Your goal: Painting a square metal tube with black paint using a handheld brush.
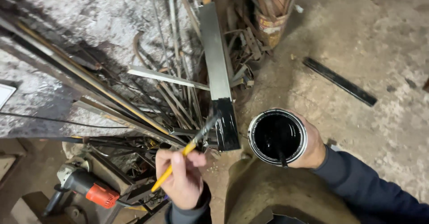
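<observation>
My left hand [181, 177] grips a yellow-handled paintbrush [178, 159]. Its dark bristles touch the left side of the black-painted lower end [227, 128] of a grey square metal tube [213, 50], which leans away from me. My right hand [313, 148] wraps around an open round can of black paint [277, 137], held just right of the tube's wet end. A dark blue sleeve [366, 190] covers that arm. My knee [268, 192] sits below the can.
A tangle of metal rods and strips [134, 94] lies left of the tube against a rough whitish wall. An angle grinder with a red body [91, 188] rests at the lower left. A black flat bar [339, 82] lies on the concrete floor. A rusty bucket of scrap [269, 23] stands behind.
</observation>
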